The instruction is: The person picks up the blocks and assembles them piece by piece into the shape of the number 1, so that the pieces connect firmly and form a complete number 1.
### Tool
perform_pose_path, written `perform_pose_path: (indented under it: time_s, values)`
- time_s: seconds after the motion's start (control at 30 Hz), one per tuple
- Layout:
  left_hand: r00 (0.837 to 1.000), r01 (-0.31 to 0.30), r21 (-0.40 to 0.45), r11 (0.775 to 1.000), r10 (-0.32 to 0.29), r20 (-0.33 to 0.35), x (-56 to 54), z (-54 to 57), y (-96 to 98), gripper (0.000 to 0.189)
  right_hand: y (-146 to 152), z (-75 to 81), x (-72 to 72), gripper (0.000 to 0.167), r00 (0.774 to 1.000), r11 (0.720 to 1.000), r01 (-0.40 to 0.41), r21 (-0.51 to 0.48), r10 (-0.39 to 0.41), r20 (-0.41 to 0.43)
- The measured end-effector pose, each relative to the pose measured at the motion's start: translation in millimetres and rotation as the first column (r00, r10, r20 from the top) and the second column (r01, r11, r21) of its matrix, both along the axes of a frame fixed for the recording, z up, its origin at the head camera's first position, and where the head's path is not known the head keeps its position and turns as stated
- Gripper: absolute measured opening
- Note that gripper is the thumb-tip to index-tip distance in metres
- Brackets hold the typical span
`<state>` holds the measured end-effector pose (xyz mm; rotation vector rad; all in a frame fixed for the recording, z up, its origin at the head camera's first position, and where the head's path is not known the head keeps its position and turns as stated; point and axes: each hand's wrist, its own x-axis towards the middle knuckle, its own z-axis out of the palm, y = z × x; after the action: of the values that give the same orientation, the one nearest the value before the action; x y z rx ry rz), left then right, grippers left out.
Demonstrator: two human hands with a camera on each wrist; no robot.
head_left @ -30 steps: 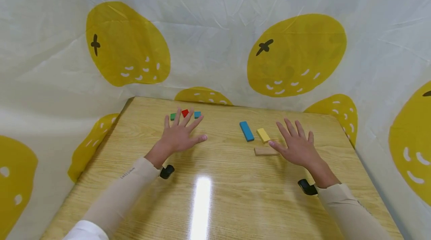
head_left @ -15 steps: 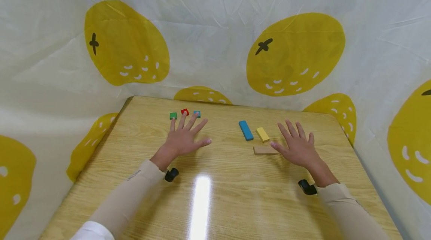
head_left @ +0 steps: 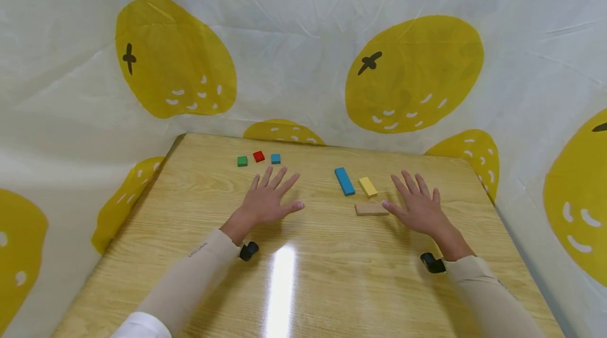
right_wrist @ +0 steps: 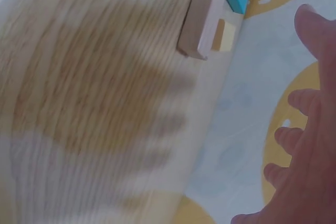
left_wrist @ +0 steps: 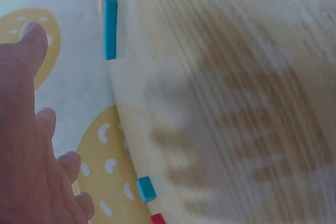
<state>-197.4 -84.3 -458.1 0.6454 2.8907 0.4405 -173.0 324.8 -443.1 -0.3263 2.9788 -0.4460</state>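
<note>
My left hand (head_left: 264,203) hovers palm down with its fingers spread, holding nothing, on the near side of three small blocks. These are a green block (head_left: 242,161), a red block (head_left: 258,156) and a small blue block (head_left: 275,158), lying in a loose row. My right hand (head_left: 419,209) is also spread above the table, with nothing in it. Its thumb overlaps the end of a plain wooden block (head_left: 371,209) in the head view. Just beyond that lie a yellow block (head_left: 367,187) and a long blue block (left_wrist: 110,28).
The wood-grain table (head_left: 313,274) reaches back to a white curtain (head_left: 294,64) printed with big yellow fruits, which also hangs along both sides. A bright light reflection crosses the near tabletop. Both wrists wear a small black camera (head_left: 432,263).
My left hand has drawn back toward me and to the right, so its fingers no longer overlap the green, red and small blue blocks. The right hand has stayed nearly still.
</note>
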Motion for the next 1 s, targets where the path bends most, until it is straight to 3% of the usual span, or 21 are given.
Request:
perform_pose_path:
  time_s: [0.63,1.0]
  values:
    - [1.0,0.03,0.02,0.999,-0.03,0.002,4.9,-13.9,12.2,0.083,14.0,-17.4,-7.2,0.085,0.999,0.999,-0.023,0.03,0.024,-0.023]
    - [0.999,0.046,0.01,0.999,-0.046,-0.014,4.1,-24.0,17.9,0.083,21.1,-22.6,-9.2,0.09,0.999,0.999,-0.035,0.003,0.034,0.02]
